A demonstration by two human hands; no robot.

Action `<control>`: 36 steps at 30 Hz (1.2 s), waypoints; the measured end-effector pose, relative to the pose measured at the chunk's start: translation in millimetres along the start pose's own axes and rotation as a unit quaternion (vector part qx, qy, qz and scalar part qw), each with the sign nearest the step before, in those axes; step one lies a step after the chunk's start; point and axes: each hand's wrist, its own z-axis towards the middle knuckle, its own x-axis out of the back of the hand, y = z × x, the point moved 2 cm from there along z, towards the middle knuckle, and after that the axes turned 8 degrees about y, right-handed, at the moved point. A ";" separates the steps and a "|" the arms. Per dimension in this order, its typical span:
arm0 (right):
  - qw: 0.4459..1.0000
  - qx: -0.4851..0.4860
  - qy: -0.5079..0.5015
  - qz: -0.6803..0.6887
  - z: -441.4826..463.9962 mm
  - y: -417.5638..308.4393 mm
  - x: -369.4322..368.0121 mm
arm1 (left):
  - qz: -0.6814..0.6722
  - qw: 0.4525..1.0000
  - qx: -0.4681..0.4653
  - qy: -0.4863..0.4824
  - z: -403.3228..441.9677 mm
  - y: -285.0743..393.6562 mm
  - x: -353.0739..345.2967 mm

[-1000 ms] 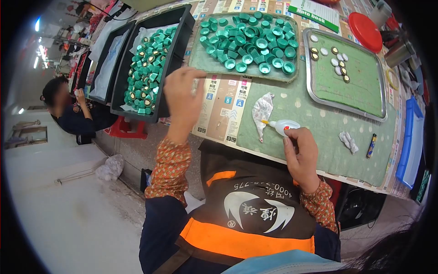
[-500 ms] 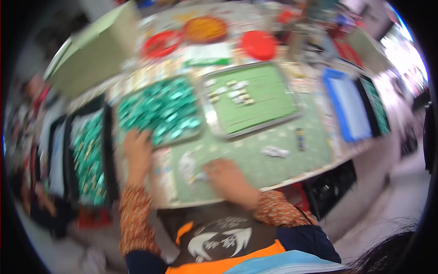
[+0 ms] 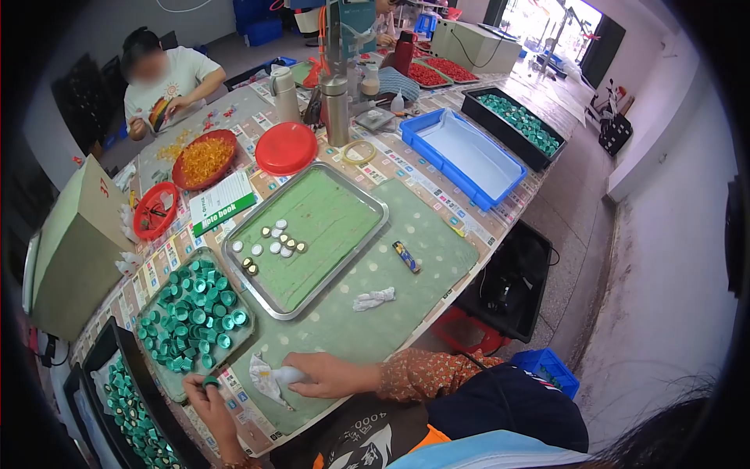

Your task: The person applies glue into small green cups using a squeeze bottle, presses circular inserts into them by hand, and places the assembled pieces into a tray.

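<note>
My left hand (image 3: 209, 408) pinches a green cup (image 3: 209, 381) at the near edge of the tray of green cups (image 3: 252, 328). Just right of it, my right hand (image 3: 332, 374) is closed on a small white squeeze bottle (image 3: 291, 374), whose nozzle points left over a crumpled white cloth (image 3: 264, 375). Both lie over the green mat (image 3: 351, 332). Beyond them, a metal tray with a green lining (image 3: 328, 234) carries several small round pieces, some white, some dark-rimmed.
A second cloth (image 3: 374, 298) and a printed tube (image 3: 406, 256) lie on the mat. Black bins (image 3: 117, 328) of green pieces stand at left. Farther off are a red lid (image 3: 286, 148), metal flask (image 3: 335, 109), blue tray (image 3: 484, 199) and a seated person (image 3: 168, 86).
The view has swung to the right. My left hand, earlier near the tray edge with no cup visible in it, now holds a green cup. My right hand still holds the bottle by the cloth.
</note>
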 end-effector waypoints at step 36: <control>0.996 0.080 -0.039 -0.031 -9.8 -53.5 -3.3 | -0.302 0.866 0.322 -0.236 -112.6 -2.0 -43.3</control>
